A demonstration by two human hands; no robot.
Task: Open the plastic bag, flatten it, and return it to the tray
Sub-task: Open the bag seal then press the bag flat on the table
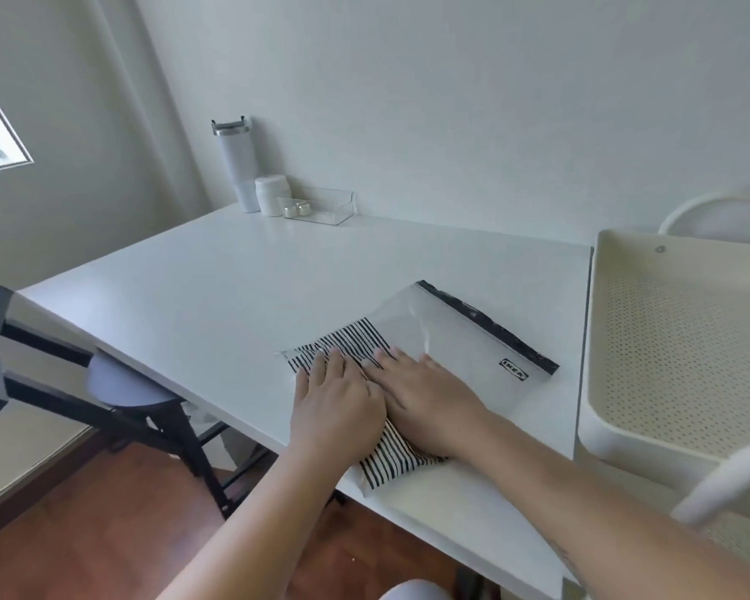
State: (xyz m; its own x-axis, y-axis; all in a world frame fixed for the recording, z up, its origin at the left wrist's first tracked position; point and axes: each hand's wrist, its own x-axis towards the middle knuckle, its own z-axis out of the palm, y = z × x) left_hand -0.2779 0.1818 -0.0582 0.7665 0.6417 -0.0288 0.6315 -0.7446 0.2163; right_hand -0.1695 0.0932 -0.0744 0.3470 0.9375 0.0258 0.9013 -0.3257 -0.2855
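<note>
A clear plastic bag [451,335] with a black zip strip and a black-striped lower part lies flat on the white table [234,279], near its front edge. My left hand [336,398] rests palm-down on the striped part, fingers spread. Just to its right my right hand [427,398] presses flat on the bag's middle, the two hands touching side by side. Neither hand grips anything. The cream perforated tray [685,339] stands to the right of the table, apart from the bag.
At the table's back left stand a white tumbler [237,166], a white jar [271,194] and a clear plastic box [321,205]. A dark-framed stool [126,383] sits tucked under the table's left side. White tray handles curve at the right.
</note>
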